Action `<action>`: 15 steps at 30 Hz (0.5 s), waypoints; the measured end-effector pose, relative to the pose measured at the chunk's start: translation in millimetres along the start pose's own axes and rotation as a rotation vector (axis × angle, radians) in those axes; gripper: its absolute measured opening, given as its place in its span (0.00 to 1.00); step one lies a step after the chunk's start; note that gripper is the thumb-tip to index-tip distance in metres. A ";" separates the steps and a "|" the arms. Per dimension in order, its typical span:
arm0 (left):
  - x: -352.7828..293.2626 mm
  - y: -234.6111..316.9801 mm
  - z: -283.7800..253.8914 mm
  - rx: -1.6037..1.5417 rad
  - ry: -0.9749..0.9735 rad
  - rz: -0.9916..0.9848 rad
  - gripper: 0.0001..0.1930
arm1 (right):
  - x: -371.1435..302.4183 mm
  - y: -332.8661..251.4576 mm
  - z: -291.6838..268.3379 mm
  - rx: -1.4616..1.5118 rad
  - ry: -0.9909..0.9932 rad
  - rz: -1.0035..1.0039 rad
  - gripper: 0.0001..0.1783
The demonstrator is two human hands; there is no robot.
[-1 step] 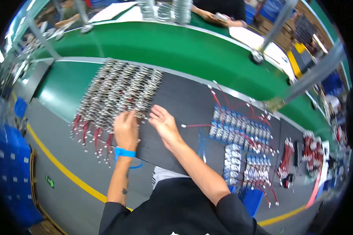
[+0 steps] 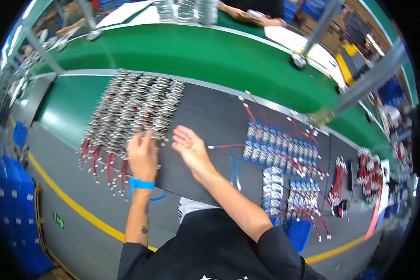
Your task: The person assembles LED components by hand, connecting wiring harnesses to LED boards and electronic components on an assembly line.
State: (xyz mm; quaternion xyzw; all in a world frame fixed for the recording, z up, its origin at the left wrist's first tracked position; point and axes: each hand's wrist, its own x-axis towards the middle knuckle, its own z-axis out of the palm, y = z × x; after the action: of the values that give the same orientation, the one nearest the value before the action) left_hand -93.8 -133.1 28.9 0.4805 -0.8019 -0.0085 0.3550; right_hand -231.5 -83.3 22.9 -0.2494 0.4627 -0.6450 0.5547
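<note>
Over the near right edge of a wide block of small silvery parts with red wires (image 2: 135, 100), my left hand (image 2: 143, 156) has its fingers drawn together. Anything in its fingertips is too small or hidden to make out. A blue wrist strap (image 2: 142, 184) with a blue cord circles that wrist. To its right, my right hand (image 2: 191, 150) is held above the black mat (image 2: 205, 109), palm turned toward the left hand, fingers stretched out and nothing in them. Red wires with white connectors (image 2: 109, 163) hang off the block's near edge.
Rows of blue-and-silver parts with red wires (image 2: 280, 147) lie right of my hands, with smaller groups (image 2: 273, 191) nearer me. Bundles of red wires (image 2: 338, 182) lie farther right. A green ledge (image 2: 172, 51) and a slanted metal post (image 2: 364, 86) stand beyond; a person's hands work across it.
The scene has shifted slightly left in the picture. Both hands keep nearly the same pose and place beside the block of silvery parts.
</note>
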 end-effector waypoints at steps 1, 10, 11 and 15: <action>0.3 4.6 -10.4 -0.038 0.008 -0.002 0.15 | -18.8 -5.8 -7.2 -0.068 -0.036 -0.046 0.29; -44.0 101.9 -26.6 -0.456 -0.621 0.251 0.26 | -214.8 -34.7 -88.1 -0.925 0.274 -0.189 0.09; -44.7 110.9 -21.2 -0.468 -0.705 0.324 0.28 | -232.0 -26.4 -95.1 -0.912 0.455 -0.182 0.08; -56.0 133.4 1.9 -0.456 -0.833 0.560 0.37 | -276.3 -3.8 -126.8 -0.820 0.970 -0.205 0.07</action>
State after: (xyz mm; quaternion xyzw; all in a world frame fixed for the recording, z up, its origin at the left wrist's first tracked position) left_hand -180.8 -18.5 43.5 0.1155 -0.9496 -0.2766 0.0914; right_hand -267.3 218.6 22.4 -0.1642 0.8439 -0.5049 0.0773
